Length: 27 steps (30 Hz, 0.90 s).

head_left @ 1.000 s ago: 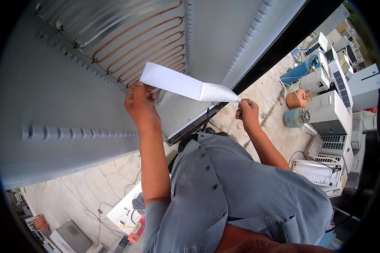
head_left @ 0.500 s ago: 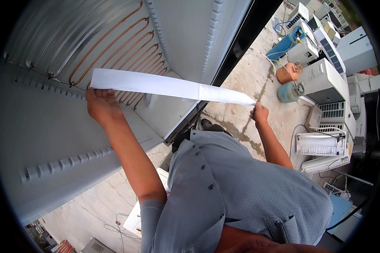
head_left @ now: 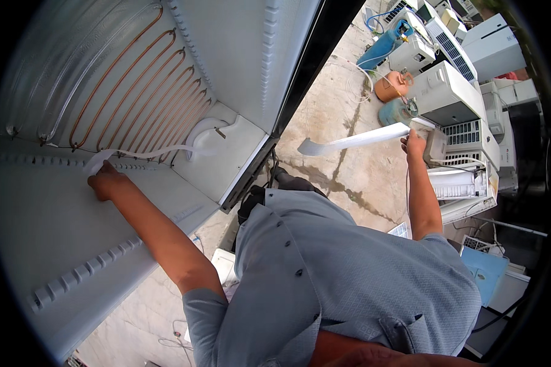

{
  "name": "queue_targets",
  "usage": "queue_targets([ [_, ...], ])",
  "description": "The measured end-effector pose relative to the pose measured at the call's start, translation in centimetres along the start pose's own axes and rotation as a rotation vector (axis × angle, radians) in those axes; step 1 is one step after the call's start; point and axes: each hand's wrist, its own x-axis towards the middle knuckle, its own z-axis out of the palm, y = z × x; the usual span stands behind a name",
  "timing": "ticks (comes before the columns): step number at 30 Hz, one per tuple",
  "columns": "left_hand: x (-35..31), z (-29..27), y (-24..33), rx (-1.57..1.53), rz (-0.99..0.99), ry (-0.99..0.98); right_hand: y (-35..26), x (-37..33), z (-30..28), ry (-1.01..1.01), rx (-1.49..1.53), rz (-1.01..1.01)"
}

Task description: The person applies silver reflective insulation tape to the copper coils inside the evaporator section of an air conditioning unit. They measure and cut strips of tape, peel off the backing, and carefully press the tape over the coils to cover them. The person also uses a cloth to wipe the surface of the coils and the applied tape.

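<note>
Left grip: the left hand (head_left: pixel 104 183), at the left of the frame, is curled shut on the end of a white strip (head_left: pixel 147 151), pressing it against the inner wall of an open white cabinet (head_left: pixel 55 244).
Left strip: thin and pale; its long axis runs from the left hand toward the upper middle of the frame, rising slightly to a rounded white patch (head_left: pixel 211 131) at the back of the cabinet, where its far end cannot be made out.
Right grip: the right hand (head_left: pixel 415 145), at the upper right of the frame, is closed on one end of a second white strip (head_left: pixel 355 140); the fingers are wrapped round it, how tightly cannot be told.
Right strip: long, flat and slightly bowed; its long axis points from the right hand toward the middle of the frame and a little downward, the free end curled and hanging over the concrete floor (head_left: pixel 349 177).
Cabinet contents: copper tubing (head_left: pixel 134 85) snakes in loops across the back panel in the upper left; ribbed ledges run along the wall.
Surroundings: white air-conditioner units (head_left: pixel 447 92) stand stacked at the upper right, with a blue cylinder (head_left: pixel 379 49) and an orange tank (head_left: pixel 390 85) beside them.
Clothing: a grey short-sleeved shirt (head_left: pixel 349 275) fills the lower middle.
</note>
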Motion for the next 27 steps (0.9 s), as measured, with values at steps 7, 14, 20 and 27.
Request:
queue_targets([
  [7, 0.3, -4.8, -6.8, 1.169, 0.465, -0.632, -10.0, -6.5, -1.3, -0.282, -0.371, -0.406],
  [14, -20.7, -10.0, -6.6, 0.799, -0.195, -1.378, -14.0, -22.7, 5.2, -0.524, -0.124, -0.637],
  [20, -26.7, -9.2, -5.3, 0.778, -0.337, -1.614, -12.8, -34.1, 12.9, -0.826, -0.057, -1.053],
  [27, -19.4, -10.8, -5.2, 1.066, -0.099, -1.335, -9.9, -38.6, 19.2, -1.123, -0.008, -1.084],
])
